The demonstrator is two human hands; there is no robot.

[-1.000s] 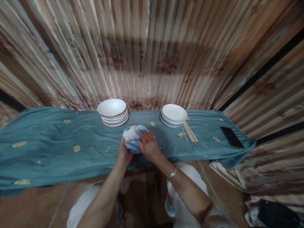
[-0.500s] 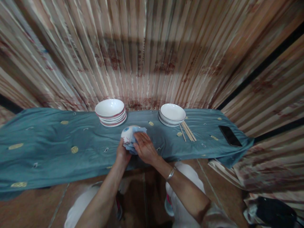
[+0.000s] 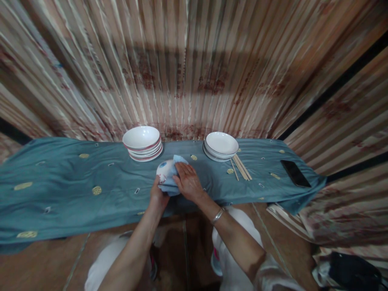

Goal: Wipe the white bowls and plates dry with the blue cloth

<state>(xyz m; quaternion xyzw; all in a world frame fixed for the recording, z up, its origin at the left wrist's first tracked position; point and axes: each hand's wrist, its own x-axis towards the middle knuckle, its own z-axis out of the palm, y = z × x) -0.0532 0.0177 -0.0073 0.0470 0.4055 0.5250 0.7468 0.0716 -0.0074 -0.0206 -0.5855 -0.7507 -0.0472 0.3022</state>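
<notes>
A white bowl (image 3: 163, 168) with blue and red decoration is held bottom-up above the front half of the table. My left hand (image 3: 158, 195) grips it from the lower left, with the thumb on its side. Over the bowl's right side lies a light blue cloth (image 3: 170, 186). My right hand (image 3: 189, 180) presses this cloth against the bowl, its fingers together and pointing up and left. The fingertips of my left hand are hidden beneath the bowl and cloth.
At the back left of the cloth-covered table (image 3: 69, 182) stands a stack of white bowls (image 3: 142, 139) with red rims. A stack of white plates (image 3: 222, 144) is at the back right, beside several chopsticks (image 3: 242, 167). A black phone (image 3: 294, 173) lies near the right end.
My right hand has shifted slightly over the bowl with the cloth, whose upper corner now sticks up higher. My left hand keeps its hold on the bowl.
</notes>
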